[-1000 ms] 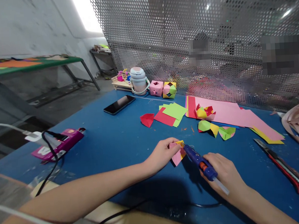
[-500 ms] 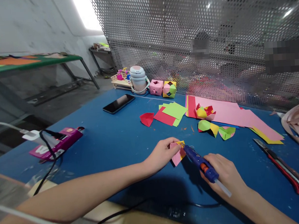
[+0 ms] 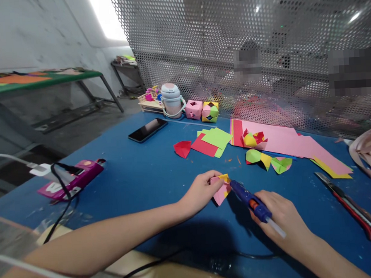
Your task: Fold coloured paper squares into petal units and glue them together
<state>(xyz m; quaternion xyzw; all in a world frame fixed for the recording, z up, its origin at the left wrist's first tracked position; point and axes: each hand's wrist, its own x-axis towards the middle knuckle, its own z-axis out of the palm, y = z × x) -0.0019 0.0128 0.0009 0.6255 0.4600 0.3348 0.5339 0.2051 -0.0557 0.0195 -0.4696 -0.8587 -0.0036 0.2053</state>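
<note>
My left hand pinches a folded paper piece, pink with yellow along its upper and right edges. A blue glue gun is wrapped by my right hand, with a clear glue stick poking out of its back end. The gun's nozzle is at the yellow right edge of the folded paper; whether it touches cannot be made out. Beyond my hands lie a red folded paper piece and a joined green and yellow folded strip.
Green paper squares, pink sheets and a paper flower shape lie farther back. A phone, a bottle and a purple power strip are on the left. At right lie a utility knife and scissors. A black cable crosses the front.
The glue gun's nozzle has shifted slightly right and down, from the paper's upper corner along its right edge. My left hand stays nearly in place.
</note>
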